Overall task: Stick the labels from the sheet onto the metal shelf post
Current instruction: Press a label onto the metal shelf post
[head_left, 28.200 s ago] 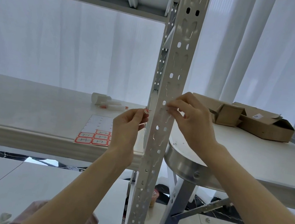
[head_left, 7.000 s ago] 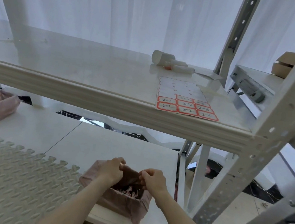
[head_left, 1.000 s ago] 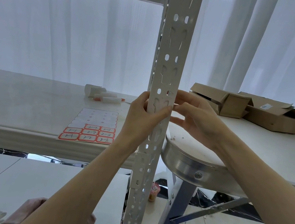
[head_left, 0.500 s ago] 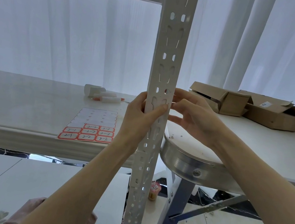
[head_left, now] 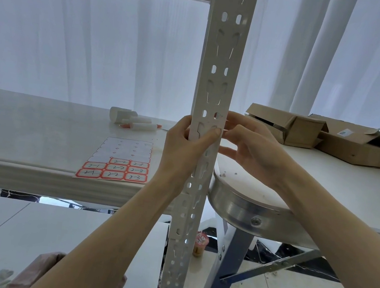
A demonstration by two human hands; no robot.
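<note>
Well, off to my left the label sheet [head_left: 118, 161] lies flat on the shelf board [head_left: 28, 126]. Its upper rows are peeled bare, and eight red-bordered labels are left along the near edge. My left hand [head_left: 183, 150] is wrapped round the metal shelf post [head_left: 219, 74], fingers curled across its front face to steady it. On the other side of the post, my right hand [head_left: 253, 148] has its loosely bent fingertips up against the right edge. Whether a label sits under them I cannot tell, since the post hides that face. I judge this to be the pressing-down step. The next move calls for a firm rub along the label, then a reach across to the sheet to peel another.
</note>
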